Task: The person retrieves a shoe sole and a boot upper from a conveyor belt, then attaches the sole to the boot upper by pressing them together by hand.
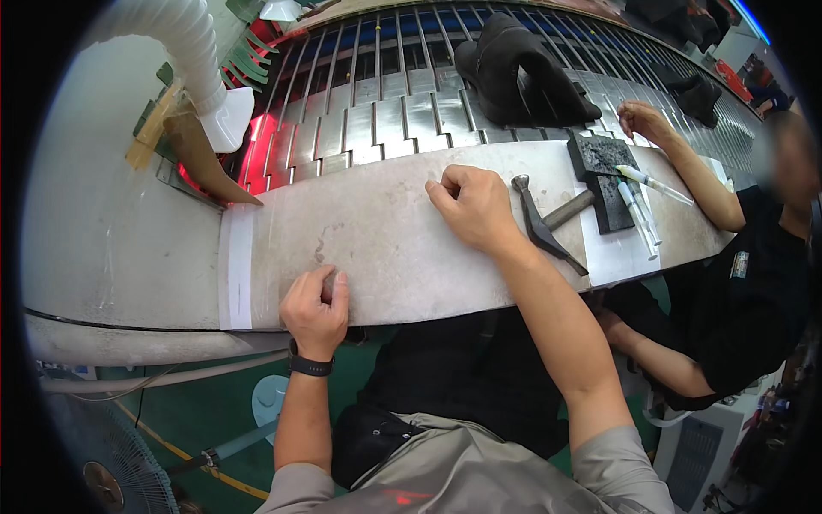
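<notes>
And here, over the pale bench, two bare hands, apparently empty. Left hand down by the near edge, fingers curled loosely together, thumb lying alongside; right hand farther forward, fingers curled in too, thumb close to the bent forefinger. Insides of both palms hidden, so cannot tell about anything tiny tucked in there. Just to the right, well within reach: the hammer, flat on the bench, round face toward the metal slats, tapering tail toward the near edge, handle slanting away to the black block. Touching the block or just short of it? Cannot tell. Looks like a waiting moment, by the look of those idle fists, so best to keep wrists loose, forearms low, fingertips well back from the slats. For a clean pick-up, better to take hold around the handle rather than the head, and to lift straight up, not drag sideways, with the block and pens so near. Worth minding the co-worker's hand beyond the block, too. Up on the slats, a dark boot, out ahead of the right hand, well apart from it; best to leave room around that as well.
</notes>
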{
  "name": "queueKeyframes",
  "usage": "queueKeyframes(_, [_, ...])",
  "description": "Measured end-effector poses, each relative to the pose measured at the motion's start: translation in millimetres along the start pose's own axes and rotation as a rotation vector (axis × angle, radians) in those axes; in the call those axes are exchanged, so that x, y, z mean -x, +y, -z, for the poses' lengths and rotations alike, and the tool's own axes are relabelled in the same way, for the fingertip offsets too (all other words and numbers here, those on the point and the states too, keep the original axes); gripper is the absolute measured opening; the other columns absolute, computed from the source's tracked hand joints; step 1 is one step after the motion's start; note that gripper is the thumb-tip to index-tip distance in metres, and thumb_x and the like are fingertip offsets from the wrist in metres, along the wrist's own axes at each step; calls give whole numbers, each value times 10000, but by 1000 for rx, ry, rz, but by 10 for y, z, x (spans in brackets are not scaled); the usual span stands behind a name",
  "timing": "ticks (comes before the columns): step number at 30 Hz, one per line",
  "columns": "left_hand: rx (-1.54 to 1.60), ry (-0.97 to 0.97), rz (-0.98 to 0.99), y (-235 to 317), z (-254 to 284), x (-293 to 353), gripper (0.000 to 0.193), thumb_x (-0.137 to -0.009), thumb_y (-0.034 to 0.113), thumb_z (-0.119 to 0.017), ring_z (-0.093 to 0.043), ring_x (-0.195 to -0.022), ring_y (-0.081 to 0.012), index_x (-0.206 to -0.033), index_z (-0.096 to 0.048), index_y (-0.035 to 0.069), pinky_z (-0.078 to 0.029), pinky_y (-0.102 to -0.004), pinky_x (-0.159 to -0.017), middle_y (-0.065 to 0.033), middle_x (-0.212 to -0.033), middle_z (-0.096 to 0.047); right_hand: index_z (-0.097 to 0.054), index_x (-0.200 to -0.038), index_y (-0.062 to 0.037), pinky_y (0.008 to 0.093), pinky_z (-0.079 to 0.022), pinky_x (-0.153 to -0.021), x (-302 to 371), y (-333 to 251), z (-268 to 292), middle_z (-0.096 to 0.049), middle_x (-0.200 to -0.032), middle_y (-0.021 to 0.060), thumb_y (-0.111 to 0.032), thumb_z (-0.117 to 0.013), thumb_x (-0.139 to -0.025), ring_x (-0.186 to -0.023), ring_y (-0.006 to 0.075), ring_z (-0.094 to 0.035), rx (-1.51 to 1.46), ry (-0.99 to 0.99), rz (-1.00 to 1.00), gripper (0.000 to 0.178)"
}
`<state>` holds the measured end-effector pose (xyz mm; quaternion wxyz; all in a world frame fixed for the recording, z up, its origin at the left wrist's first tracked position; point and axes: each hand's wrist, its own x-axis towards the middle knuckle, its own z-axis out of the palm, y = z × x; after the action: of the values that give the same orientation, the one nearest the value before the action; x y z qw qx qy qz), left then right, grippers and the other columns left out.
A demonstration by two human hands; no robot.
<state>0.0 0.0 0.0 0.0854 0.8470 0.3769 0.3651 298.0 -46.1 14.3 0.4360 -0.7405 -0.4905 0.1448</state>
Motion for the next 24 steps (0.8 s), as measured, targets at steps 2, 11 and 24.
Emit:
queueKeyframes(2, [9, -1, 14, 8, 7, 1, 130, -894, 115, -813, -569, -585, -287, -991, -767, 40, -441, -426, -558, -88, -676, -590, -708, -749, -19, 472, -543, -672, 4, -11, 9, -712, -699, 165, -305, -739, -948, -658, 348, -696, 19, 2, -6, 350])
queueKeyframes(11, [2, -15, 7, -61, 25, 31, 136, -938, 93, -786, -575, -599, -225, -1048, -779, 12, -463, -374, -576, -101, -742, -647, -728, -776, -22, 478, -544, -684, 1, -3, -41, -715, -709, 166, -309, -740, -944, -677, 356, -698, 34, 13, 19, 333])
queueKeyframes(24, [18, 0, 3, -72, 41, 8, 128, -915, 111, -802, -565, -584, -282, -1011, -770, 33, -445, -424, -563, -92, -687, -587, -689, -762, -2, 438, -509, -625, 10, 14, -97, -672, -670, 170, -296, -763, -949, -610, 314, -647, 23, 55, 61, 356])
